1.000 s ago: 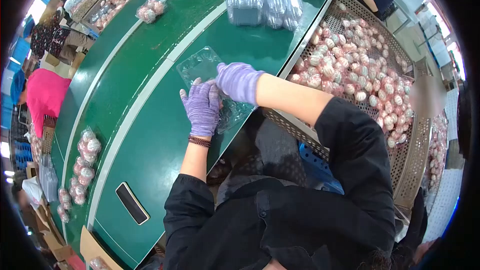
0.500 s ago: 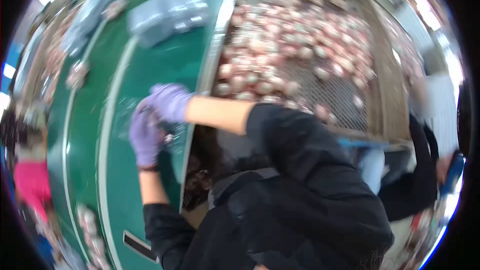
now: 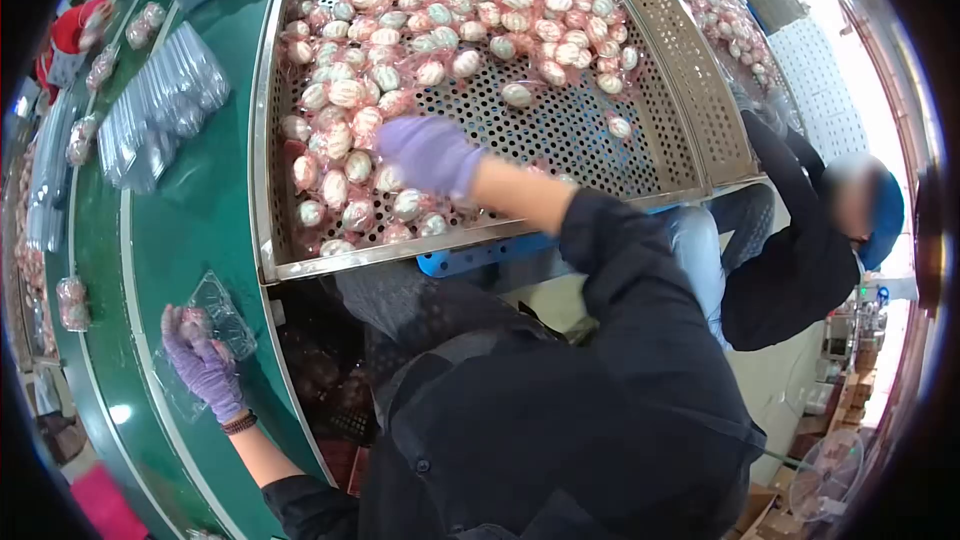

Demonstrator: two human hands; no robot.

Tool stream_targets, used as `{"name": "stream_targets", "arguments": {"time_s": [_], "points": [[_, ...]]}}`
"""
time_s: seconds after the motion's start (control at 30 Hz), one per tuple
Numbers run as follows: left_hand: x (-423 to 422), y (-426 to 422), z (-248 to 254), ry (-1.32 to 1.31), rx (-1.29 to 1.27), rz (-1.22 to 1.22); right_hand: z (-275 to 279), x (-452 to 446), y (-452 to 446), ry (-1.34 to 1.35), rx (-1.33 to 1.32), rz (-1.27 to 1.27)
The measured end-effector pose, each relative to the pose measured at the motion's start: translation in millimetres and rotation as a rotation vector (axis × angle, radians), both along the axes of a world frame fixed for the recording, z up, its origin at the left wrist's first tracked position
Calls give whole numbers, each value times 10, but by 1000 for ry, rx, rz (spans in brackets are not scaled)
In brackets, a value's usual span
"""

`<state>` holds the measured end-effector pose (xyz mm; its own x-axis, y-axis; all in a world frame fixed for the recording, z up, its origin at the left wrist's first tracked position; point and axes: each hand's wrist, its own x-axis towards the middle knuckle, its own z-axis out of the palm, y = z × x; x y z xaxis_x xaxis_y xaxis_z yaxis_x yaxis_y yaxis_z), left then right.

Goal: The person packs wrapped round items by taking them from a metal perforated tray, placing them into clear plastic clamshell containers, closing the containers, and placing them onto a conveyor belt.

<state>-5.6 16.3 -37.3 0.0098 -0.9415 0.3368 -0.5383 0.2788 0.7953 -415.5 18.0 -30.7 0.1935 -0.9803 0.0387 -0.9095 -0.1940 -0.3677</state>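
My left hand (image 3: pixel 205 368), in a purple glove, rests on a clear plastic tray (image 3: pixel 228 318) on the green belt. Its fingers curl at pink-and-white wrapped balls (image 3: pixel 194 322) inside the tray; whether they grip one is unclear. Over the near left part of a perforated metal bin, my right hand (image 3: pixel 425 155), gloved in purple and blurred by motion, reaches among striped wrapped balls (image 3: pixel 357 172). Its fingers are smeared, so what they touch cannot be made out.
Stacks of clear trays (image 3: pixel 165 105) stand on the green belt (image 3: pixel 190 240) at the upper left. The metal bin's rim (image 3: pixel 400 252) runs close beside the belt. A person in dark clothing (image 3: pixel 800 260) is at the right. Packed balls (image 3: pixel 73 303) lie farther left.
The view has swung toward the bin. My right hand has left the tray and moved over the balls, while my left hand remains at the tray.
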Motion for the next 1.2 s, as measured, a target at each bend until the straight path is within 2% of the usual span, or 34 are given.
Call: {"name": "stream_targets", "arguments": {"time_s": [0.03,0.07,0.1,0.13,0.27,0.3,0.37,0.4,0.5,0.57,0.63,0.67,0.7,0.73,0.77,0.83,0.87,0.93,0.97,1.03,1.1,1.2], "points": [[-7,-22,3,0,5,6,38,-377,134,222,73,1],[-1,-58,0,25,11,45,202,-641,198,416,592,-17],[13,-90,-4,49,17,81,-117,-1018,432,538,584,10],[32,-116,-12,51,25,75,-27,-1106,535,655,944,79],[89,-149,-75,-16,-29,57,-513,-1592,1210,240,836,37],[85,-147,-77,-21,-29,56,-345,-1516,1184,202,765,104],[77,-142,-65,-7,-13,67,-309,-1435,1182,337,534,-80],[80,-146,-67,-10,-18,71,-475,-1505,1137,283,562,-139],[84,-141,-26,-75,-20,71,-746,-1396,973,357,568,-78],[92,-150,-10,-95,-40,50,-1025,-1590,985,236,281,3],[-28,-118,91,-129,-57,63,-1000,-1702,865,56,324,-358],[-37,-113,131,-187,-52,84,-766,-1617,843,-236,147,-497],[-14,-118,125,-247,-96,83,-719,-1647,692,-941,314,-636],[-2,-124,98,-212,-121,82,-431,-1499,602,-1383,477,-551],[-5,-121,94,-196,-120,95,-314,-1355,495,-1537,459,-377],[7,-143,54,-200,-153,110,120,-718,341,-1709,534,-413],[16,-138,32,-222,-188,113,25,-552,234,-1768,601,-126],[24,-138,39,-187,-197,112,228,139,157,-1751,606,35],[31,-146,20,-157,-192,123,251,421,90,-1717,704,137],[43,-154,1,-169,-186,139,487,1028,74,-1516,758,91],[44,-156,14,-147,-171,136,377,1522,-77,-1487,706,236],[51,-175,-9,-88,-158,138,241,2059,-249,-1101,344,276]]}}
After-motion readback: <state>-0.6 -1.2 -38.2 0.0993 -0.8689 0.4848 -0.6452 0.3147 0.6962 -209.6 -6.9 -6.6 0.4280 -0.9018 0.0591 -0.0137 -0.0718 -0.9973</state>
